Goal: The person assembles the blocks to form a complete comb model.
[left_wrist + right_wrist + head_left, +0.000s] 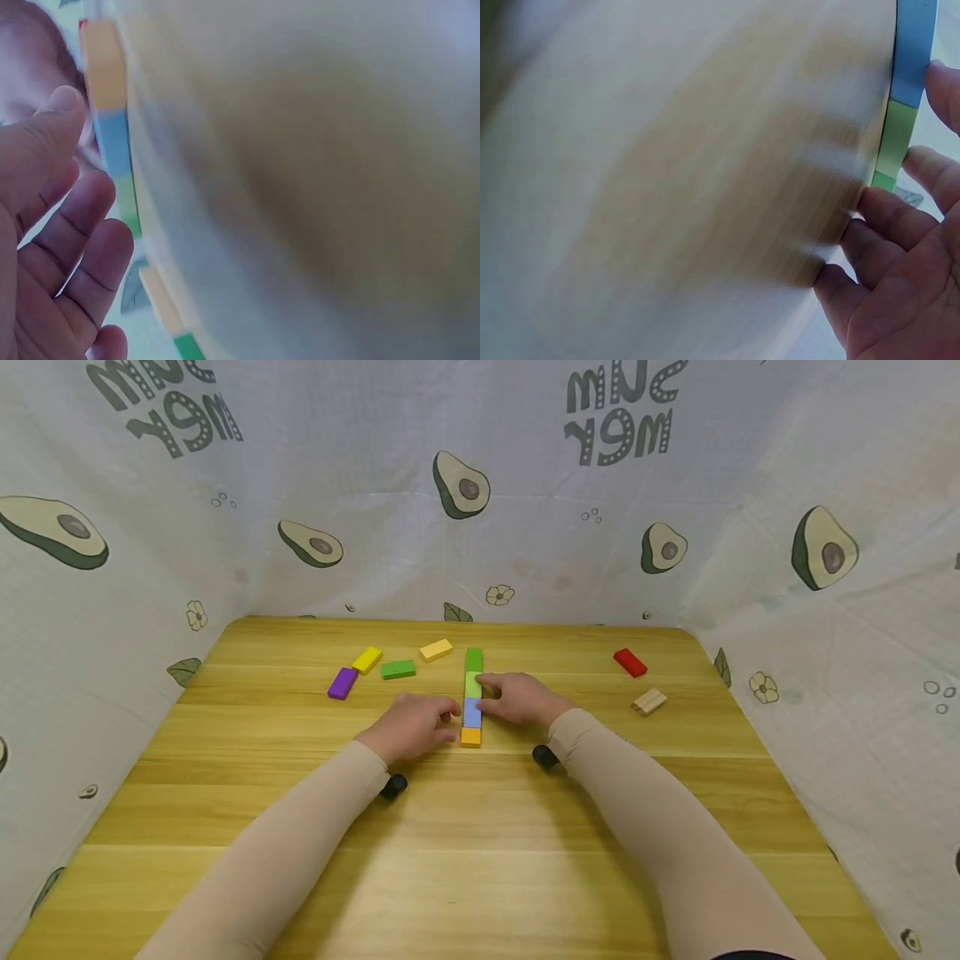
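A straight row of blocks runs away from me in the head view: an orange block (pixel 470 738) nearest, then a blue block (pixel 472 712), a light green block (pixel 472 684) and a darker green block (pixel 474 659) farthest. My right hand (pixel 521 697) is at the row's right side. Its thumb rests by the blue block and its index fingertip by the light green one, with the other fingers on the table. On the left side, my left hand (pixel 415 727) hovers beside the blue and orange blocks, fingers loosely bent and holding nothing.
Behind my left hand lie a purple block (pixel 342 683), a yellow block (pixel 367 660), a green block (pixel 398 670) and a pale orange block (pixel 436 650). At the right are a red block (pixel 630 662) and a plain wooden block (pixel 648 702). A printed curtain (pixel 375 568) encloses the table.
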`<state>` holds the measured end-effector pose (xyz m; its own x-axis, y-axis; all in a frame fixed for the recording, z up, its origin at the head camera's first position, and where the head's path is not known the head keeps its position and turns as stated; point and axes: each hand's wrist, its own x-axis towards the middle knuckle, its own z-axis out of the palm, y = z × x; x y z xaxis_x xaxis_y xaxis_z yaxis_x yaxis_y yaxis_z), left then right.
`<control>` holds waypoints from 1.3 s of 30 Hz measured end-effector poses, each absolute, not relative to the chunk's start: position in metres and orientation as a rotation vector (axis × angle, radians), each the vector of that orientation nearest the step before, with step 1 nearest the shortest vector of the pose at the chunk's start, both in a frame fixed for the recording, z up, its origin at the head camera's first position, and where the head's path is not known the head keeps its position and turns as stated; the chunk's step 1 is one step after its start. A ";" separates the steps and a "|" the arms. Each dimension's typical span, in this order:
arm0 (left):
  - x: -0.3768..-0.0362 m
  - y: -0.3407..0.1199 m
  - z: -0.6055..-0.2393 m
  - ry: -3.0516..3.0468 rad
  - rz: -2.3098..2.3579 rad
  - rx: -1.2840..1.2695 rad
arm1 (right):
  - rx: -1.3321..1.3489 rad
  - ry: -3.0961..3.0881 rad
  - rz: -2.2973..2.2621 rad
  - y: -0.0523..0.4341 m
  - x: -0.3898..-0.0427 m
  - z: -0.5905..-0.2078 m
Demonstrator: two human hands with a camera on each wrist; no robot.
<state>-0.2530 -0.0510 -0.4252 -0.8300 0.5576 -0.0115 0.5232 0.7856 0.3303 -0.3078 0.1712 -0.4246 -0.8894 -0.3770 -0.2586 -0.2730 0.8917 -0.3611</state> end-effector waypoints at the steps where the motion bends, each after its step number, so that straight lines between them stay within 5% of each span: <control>1: -0.255 -0.056 -0.423 2.885 0.477 0.858 | -0.480 2.731 -0.459 0.171 -0.308 -0.425; 19: -0.289 -0.199 -0.419 2.894 0.575 0.327 | -0.448 2.718 -0.432 0.172 -0.308 -0.422; 39: -0.293 -0.199 -0.413 2.857 0.396 0.327 | -0.484 2.723 -0.410 0.170 -0.306 -0.422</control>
<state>-0.2931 -0.1987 -0.4130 -0.9467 0.2510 -0.2020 0.1866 0.9382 0.2915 -0.3060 0.1700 -0.4218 -0.8827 -0.3770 -0.2807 -0.2775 0.9000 -0.3361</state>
